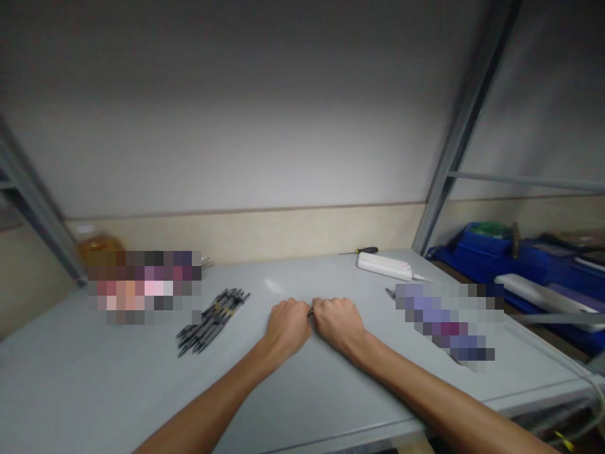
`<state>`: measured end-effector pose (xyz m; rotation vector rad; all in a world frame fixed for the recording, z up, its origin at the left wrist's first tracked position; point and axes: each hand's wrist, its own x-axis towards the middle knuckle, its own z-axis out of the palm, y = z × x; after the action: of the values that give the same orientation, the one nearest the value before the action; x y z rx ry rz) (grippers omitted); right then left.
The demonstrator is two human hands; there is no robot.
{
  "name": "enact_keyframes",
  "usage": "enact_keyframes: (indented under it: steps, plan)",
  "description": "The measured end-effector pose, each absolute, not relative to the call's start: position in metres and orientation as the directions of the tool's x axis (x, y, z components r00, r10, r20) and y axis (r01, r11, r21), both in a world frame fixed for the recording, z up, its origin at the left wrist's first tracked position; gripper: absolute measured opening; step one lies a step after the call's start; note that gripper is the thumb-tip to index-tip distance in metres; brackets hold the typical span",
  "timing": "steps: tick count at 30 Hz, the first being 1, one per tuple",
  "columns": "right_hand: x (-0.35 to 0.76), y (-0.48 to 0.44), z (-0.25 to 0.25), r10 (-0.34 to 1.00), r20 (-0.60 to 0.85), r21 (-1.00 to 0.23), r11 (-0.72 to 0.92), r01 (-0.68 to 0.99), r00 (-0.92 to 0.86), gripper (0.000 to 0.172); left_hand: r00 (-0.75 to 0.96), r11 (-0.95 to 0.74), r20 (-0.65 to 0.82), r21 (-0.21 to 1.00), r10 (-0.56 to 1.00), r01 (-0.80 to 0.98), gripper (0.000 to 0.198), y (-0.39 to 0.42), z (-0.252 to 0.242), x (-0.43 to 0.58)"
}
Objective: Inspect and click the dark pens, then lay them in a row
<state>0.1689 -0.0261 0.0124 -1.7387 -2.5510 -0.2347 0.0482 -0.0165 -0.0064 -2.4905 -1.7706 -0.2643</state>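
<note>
Both my hands rest on the grey table (94,391), side by side near its middle. My left hand (288,325) is closed in a fist. My right hand (338,321) is closed too, knuckles touching the left. Between the two fists a short dark piece of a pen (311,313) shows, gripped from both sides. A pile of several black pens (212,318) lies to the left of my left hand, apart from it.
A white power strip (385,265) lies at the back right, a black-handled screwdriver (362,251) behind it. Blurred-out patches cover items at left and right. A metal rack post (454,145) stands at the right, blue bins (496,258) beyond it. An orange bottle (97,243) sits back left.
</note>
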Motion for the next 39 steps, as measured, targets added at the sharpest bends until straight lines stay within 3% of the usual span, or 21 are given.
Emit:
enact_keyframes:
  steps: [4, 7, 11, 15, 17, 21, 23, 26, 30, 34, 39]
  plan:
    - [0.170, -0.024, 0.015, 0.918, 0.133, 0.125, 0.359, 0.925, -0.374, 0.033, 0.328, -0.345, 0.138, 0.124, 0.935, 0.930, 0.019, -0.014, -0.008, 0.046]
    - [0.176, -0.019, 0.014, 0.937, 0.130, 0.103, 0.312, 0.944, -0.324, 0.027, 0.425, -0.464, 0.220, 0.176, 0.878, 0.868, 0.014, -0.014, -0.007, 0.044]
    - [0.185, -0.012, 0.014, 0.945, 0.149, 0.092, 0.279, 0.956, -0.290, 0.027, 0.568, -0.647, 0.401, 0.086, 0.719, 0.758, 0.018, -0.012, -0.002, 0.039]
    - [0.187, -0.010, 0.017, 0.933, 0.155, 0.097, 0.313, 0.945, -0.325, 0.030, 0.609, -0.682, 0.427, 0.025, 0.668, 0.731, 0.025, -0.007, -0.003, 0.036]
    - [0.186, -0.011, 0.018, 0.930, 0.139, 0.103, 0.327, 0.939, -0.339, 0.029, 0.578, -0.660, 0.403, 0.094, 0.710, 0.745, 0.029, -0.005, -0.006, 0.035]
    - [0.186, -0.010, 0.013, 0.915, 0.137, 0.113, 0.367, 0.923, -0.381, 0.029, 0.543, -0.608, 0.274, 0.376, 0.794, 0.699, 0.041, -0.004, -0.009, 0.034]
    - [0.188, -0.008, 0.010, 0.906, 0.169, 0.111, 0.373, 0.921, -0.387, 0.030, 0.525, -0.600, 0.295, 0.466, 0.798, 0.650, 0.038, -0.004, -0.009, 0.032]
    - [0.191, -0.006, 0.005, 0.910, 0.230, 0.091, 0.331, 0.939, -0.344, 0.031, 0.476, -0.622, 0.401, 0.524, 0.783, 0.581, 0.020, -0.004, -0.005, 0.028]
    - [0.196, -0.005, 0.003, 0.899, 0.318, 0.037, 0.306, 0.951, -0.301, 0.027, 0.423, -0.644, 0.486, 0.584, 0.765, 0.495, 0.015, -0.001, -0.002, 0.021]
    - [0.201, -0.004, 0.004, 0.784, 0.479, -0.004, 0.451, 0.893, -0.394, 0.030, 0.289, -0.540, 0.456, 0.693, 0.842, 0.478, 0.020, 0.004, -0.001, 0.017]
    - [0.209, 0.000, 0.003, 0.686, 0.558, -0.062, 0.596, 0.800, -0.468, 0.024, 0.248, -0.472, 0.402, 0.722, 0.881, 0.506, 0.033, 0.010, -0.006, 0.014]
